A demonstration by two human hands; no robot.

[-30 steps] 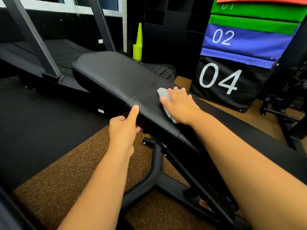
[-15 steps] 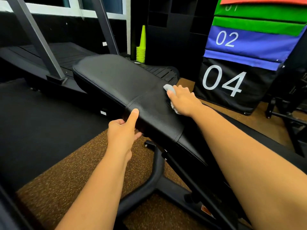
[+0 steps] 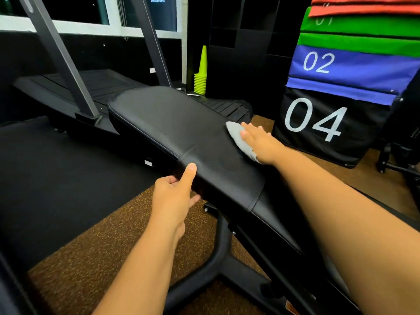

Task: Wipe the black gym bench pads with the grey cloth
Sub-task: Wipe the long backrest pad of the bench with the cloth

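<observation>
The black gym bench pad [image 3: 172, 123] stretches from the middle of the view toward the upper left, with a seam across it near my hands. My right hand [image 3: 261, 142] lies flat at the pad's right edge and presses the grey cloth [image 3: 237, 135] onto it; part of the cloth shows ahead of and beside my fingers. My left hand [image 3: 175, 194] grips the pad's near left edge, thumb on top by the seam and fingers curled underneath.
The bench's black steel frame [image 3: 218, 264] runs below my arms over a brown speckled floor. A treadmill [image 3: 75, 87] stands behind the bench. Stacked yellow-green cones [image 3: 201, 76] sit at the back, and a numbered soft plyo box [image 3: 329, 123] stands to the right.
My right hand has slid the cloth from the middle of the pad to its right edge and spread flat again. My left hand keeps its grip on the left edge.
</observation>
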